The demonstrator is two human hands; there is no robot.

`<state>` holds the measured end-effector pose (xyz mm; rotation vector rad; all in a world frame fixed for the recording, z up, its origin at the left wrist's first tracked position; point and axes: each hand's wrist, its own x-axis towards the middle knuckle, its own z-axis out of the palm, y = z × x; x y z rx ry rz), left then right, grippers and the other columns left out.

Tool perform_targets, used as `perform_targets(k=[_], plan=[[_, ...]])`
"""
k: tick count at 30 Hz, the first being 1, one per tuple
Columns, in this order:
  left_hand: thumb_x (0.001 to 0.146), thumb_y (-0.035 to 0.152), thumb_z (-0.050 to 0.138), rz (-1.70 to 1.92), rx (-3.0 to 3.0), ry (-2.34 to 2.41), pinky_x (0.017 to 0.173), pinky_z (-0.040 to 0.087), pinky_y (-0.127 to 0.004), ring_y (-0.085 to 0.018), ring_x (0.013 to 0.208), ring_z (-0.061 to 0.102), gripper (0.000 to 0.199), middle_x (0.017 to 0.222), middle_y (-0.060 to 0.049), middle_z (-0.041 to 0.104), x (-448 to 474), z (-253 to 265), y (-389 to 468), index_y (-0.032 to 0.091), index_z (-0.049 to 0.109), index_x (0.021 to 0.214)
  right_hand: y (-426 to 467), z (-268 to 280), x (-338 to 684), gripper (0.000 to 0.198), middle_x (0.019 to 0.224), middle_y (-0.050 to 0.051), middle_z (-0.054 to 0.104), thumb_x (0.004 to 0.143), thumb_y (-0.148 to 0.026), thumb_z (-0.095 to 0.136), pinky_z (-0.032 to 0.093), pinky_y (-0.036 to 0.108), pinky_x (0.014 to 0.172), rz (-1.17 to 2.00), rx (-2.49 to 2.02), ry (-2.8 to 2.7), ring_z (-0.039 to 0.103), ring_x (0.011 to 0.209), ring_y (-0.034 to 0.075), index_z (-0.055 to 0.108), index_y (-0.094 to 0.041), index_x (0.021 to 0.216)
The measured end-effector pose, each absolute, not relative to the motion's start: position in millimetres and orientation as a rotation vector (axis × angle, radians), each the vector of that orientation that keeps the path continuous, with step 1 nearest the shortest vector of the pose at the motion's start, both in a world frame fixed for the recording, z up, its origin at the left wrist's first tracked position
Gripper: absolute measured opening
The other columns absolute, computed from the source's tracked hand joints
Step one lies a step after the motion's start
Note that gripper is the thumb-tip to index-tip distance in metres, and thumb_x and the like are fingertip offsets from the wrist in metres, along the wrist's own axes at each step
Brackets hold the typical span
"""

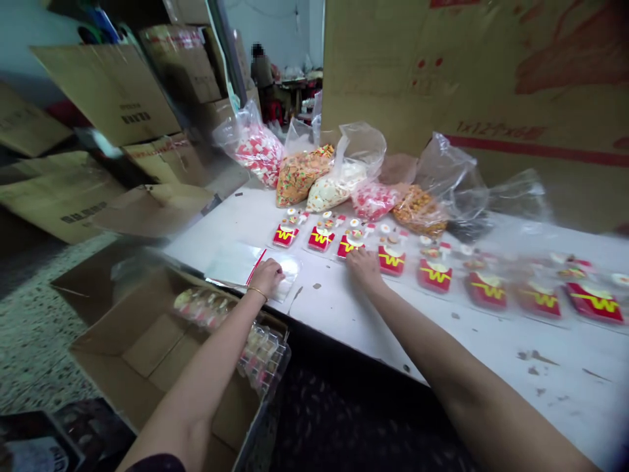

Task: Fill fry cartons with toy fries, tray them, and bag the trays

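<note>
My left hand (266, 278), fingers curled in, grips a clear zip bag (291, 274) with a red seal strip at the table's front edge. More clear bags (230, 261) lie flat beside it. My right hand (364, 267) has its fingers closed on the lower edge of a red packet (350, 245) with a yellow zigzag mark, third from the left in a row. Other red packets, such as this one (392, 260), lie along the table with small food-shaped pieces (385, 229) above them. My right fingertips are partly hidden.
Plastic bags of small pieces stand behind the row, among them a red-and-white one (259, 152) and an orange one (302, 172). An open carton (147, 341) holding clear trays (255, 354) stands below left. Large cartons (472, 85) rise behind. A person (262, 71) is far back.
</note>
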<state>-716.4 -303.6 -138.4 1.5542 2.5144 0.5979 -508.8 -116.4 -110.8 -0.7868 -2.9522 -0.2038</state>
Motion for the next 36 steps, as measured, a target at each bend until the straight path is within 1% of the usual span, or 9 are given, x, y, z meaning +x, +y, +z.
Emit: perform_targets(k=[7,13,19,23,26,28,31,33,36], plan=[[0.077,0.022,0.045,0.781,1.632,2.620,0.078,0.036,-0.035,-0.021,0.083,0.047,0.011,0.081,-0.007,0.054,-675.7,-115.3,-306.0,0.019,0.053,0.070,-199.1,-96.2,-458.6,0.024,0.072,0.010,0.057,0.082,-0.006,0.037,0.029,0.032,0.062,-0.255,-0.507,-2.783,0.045,0.074,0.021,0.059,-0.013,0.074],[0.075,0.019,0.049,0.650,1.883,2.130,0.078,0.036,-0.036,-0.021,0.082,0.048,0.007,0.080,-0.007,0.054,-574.8,-109.0,-285.8,0.019,0.054,0.069,-267.1,-98.2,-350.8,0.024,0.063,0.004,0.052,0.082,-0.011,0.040,0.032,0.032,0.059,-0.236,-0.654,-2.647,0.045,0.064,0.018,0.054,-0.019,0.064],[0.069,0.016,0.057,0.680,1.849,1.875,0.077,0.038,-0.034,-0.020,0.080,0.048,0.007,0.078,-0.005,0.052,-499.1,-132.8,-255.3,0.019,0.055,0.062,-266.5,-110.1,-283.2,0.023,0.066,0.006,0.056,0.084,-0.019,0.041,0.039,0.033,0.061,-0.133,-1.038,-2.608,0.050,0.066,0.020,0.057,-0.018,0.068],[0.064,0.028,0.066,0.662,1.853,1.868,0.079,0.038,-0.034,-0.021,0.083,0.049,0.012,0.083,-0.005,0.054,-496.5,-134.6,-245.6,0.020,0.060,0.071,-237.4,-98.8,-258.2,0.021,0.085,0.009,0.062,0.084,-0.025,0.042,0.045,0.033,0.071,0.152,-1.056,-2.626,0.054,0.082,0.020,0.061,-0.017,0.089],[0.061,0.034,0.069,0.628,1.925,1.896,0.085,0.035,-0.036,-0.023,0.092,0.048,0.026,0.095,-0.007,0.055,-500.4,-133.5,-243.6,0.021,0.062,0.082,-191.7,-83.8,-235.7,0.038,0.118,0.009,0.053,0.080,-0.030,0.050,0.041,0.033,0.088,0.342,-0.836,-2.776,0.048,0.108,0.021,0.051,-0.019,0.116],[0.061,0.032,0.069,0.581,1.936,1.920,0.085,0.035,-0.037,-0.024,0.095,0.047,0.023,0.101,-0.006,0.055,-498.5,-135.3,-243.4,0.022,0.062,0.081,-156.8,-79.3,-226.3,0.067,0.134,0.009,0.040,0.068,-0.033,0.064,0.034,0.039,0.097,0.413,-0.713,-2.982,0.034,0.123,0.026,0.040,-0.021,0.129],[0.068,0.025,0.063,0.562,1.870,1.982,0.082,0.036,-0.036,-0.021,0.091,0.049,0.005,0.095,-0.003,0.056,-491.2,-139.2,-242.9,0.022,0.061,0.070,-117.6,-83.3,-228.2,0.095,0.141,0.008,0.029,0.052,-0.029,0.075,0.027,0.046,0.100,0.462,-0.678,-3.224,0.018,0.130,0.031,0.030,-0.025,0.135],[0.070,0.021,0.059,0.566,1.847,1.993,0.080,0.036,-0.035,-0.019,0.088,0.050,0.004,0.091,-0.003,0.056,-486.9,-140.6,-242.4,0.020,0.060,0.066,-106.4,-88.1,-235.9,0.099,0.142,0.008,0.027,0.049,-0.025,0.076,0.024,0.049,0.101,0.463,-0.687,-3.298,0.015,0.131,0.032,0.028,-0.026,0.135],[0.071,0.016,0.055,0.555,1.858,2.004,0.079,0.037,-0.034,-0.019,0.085,0.050,0.007,0.087,-0.004,0.055,-484.3,-140.6,-242.3,0.018,0.057,0.064,-107.1,-89.4,-242.9,0.099,0.139,0.012,0.031,0.048,-0.023,0.075,0.020,0.053,0.100,0.461,-0.725,-3.327,0.019,0.129,0.033,0.029,-0.024,0.135]])
